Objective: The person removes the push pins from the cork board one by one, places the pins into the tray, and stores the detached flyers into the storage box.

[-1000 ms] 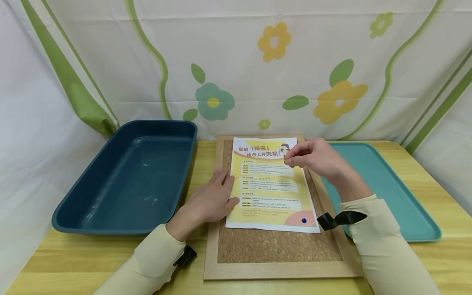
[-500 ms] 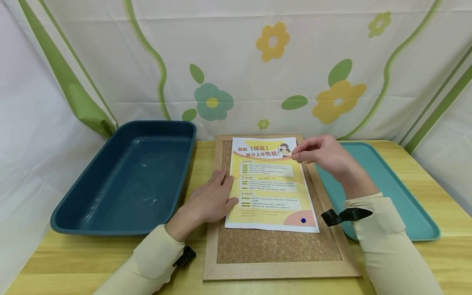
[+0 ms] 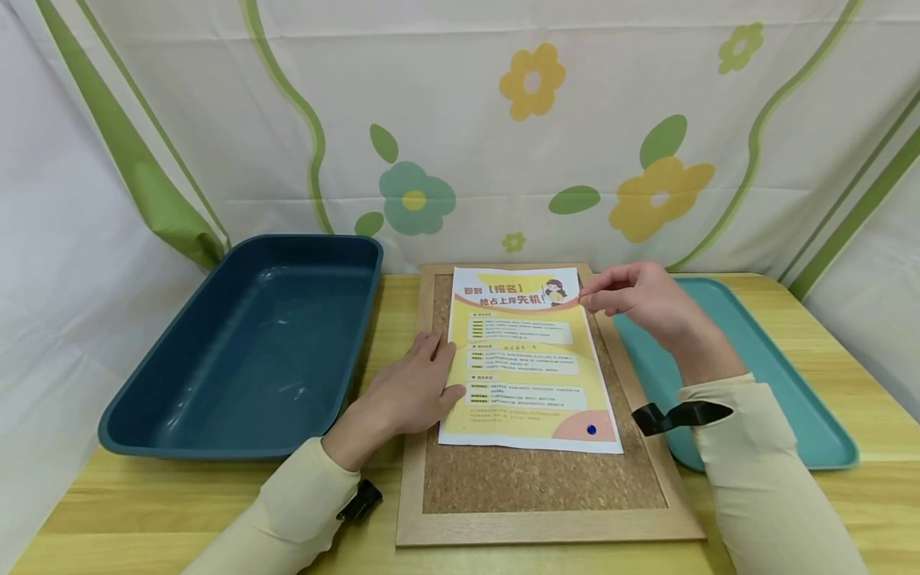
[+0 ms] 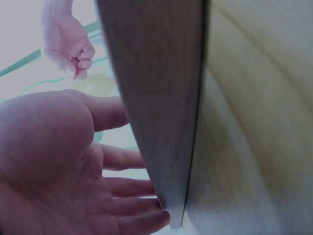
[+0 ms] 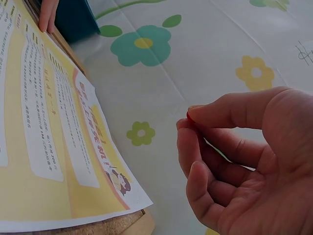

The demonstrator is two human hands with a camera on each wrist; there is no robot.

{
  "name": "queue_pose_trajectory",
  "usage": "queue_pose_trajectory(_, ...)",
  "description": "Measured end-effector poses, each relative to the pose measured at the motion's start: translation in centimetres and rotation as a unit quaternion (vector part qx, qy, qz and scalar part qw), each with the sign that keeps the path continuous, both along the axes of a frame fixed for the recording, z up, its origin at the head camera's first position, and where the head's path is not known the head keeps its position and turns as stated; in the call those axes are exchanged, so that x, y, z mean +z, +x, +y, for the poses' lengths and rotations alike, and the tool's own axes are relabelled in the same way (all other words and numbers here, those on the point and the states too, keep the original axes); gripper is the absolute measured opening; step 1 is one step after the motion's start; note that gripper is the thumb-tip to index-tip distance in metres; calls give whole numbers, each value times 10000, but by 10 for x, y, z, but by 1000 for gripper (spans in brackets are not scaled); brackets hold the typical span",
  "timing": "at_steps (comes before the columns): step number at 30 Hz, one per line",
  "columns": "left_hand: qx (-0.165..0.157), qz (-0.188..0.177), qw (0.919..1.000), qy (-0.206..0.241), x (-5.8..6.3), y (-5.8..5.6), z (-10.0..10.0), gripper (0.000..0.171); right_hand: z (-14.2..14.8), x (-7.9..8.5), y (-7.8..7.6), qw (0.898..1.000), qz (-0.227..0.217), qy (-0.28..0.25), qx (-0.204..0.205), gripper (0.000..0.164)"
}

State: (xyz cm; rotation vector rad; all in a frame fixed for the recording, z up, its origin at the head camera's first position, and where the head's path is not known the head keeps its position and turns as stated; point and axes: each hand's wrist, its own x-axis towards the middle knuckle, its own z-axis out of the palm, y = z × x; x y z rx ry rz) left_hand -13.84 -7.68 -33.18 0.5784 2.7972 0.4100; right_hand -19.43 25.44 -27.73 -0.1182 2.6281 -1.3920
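A printed yellow-and-white poster (image 3: 528,359) lies on a cork board (image 3: 539,487) with a wooden frame. Near its lower right corner sits a blue thumbtack (image 3: 592,430). My left hand (image 3: 410,391) rests at the poster's left edge, fingers spread over the board's frame; in the left wrist view its fingers (image 4: 124,159) reach over the frame's side (image 4: 156,98). At the poster's upper right edge, my right hand (image 3: 647,307) pinches a small red thumbtack (image 5: 189,115) between thumb and forefinger. Only a red sliver of it shows, the rest hidden by the fingertips.
A deep dark-blue tub (image 3: 244,453) stands left of the board on the wooden table (image 3: 880,367). To the right lies a flat teal tray (image 3: 783,399), partly behind the right forearm. A flower-print curtain (image 3: 460,120) hangs close behind the board.
My right hand has drawn back to the right, from over the poster's printed figure to its right edge, still pinching the thumbtack. The left hand and the poster have stayed in place.
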Motion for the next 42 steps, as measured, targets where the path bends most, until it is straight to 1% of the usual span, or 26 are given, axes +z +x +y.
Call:
queue_pose_trajectory(4,-6,11,10000,9,-1,0,0,69,2,-1,-1,10000,-39,-72,-40,22)
queue_pose_trajectory(9,-16,-18,10000,2,0,0,0,69,5,1,-1,9998,-21,-166,-141,17)
queue_pose_trajectory(15,25,-74,10000,-29,1,0,-1,69,9,1,-2,9995,7,-297,-77,17)
queue_pose_trajectory(23,-2,-63,10000,-43,1,0,0,69,14,0,-3,9992,116,-361,-140,15)
queue_pose_trajectory(31,23,-53,10000,-14,1,2,0,68,17,-3,-4,9982,172,-536,-214,11)
queue_pose_trajectory(39,19,-45,10000,4,-1,0,0,69,21,-5,-7,9982,104,-493,-325,18)
queue_pose_trajectory(42,-17,-34,10000,-6,0,-1,1,69,24,-6,-8,9982,130,-441,-375,16)
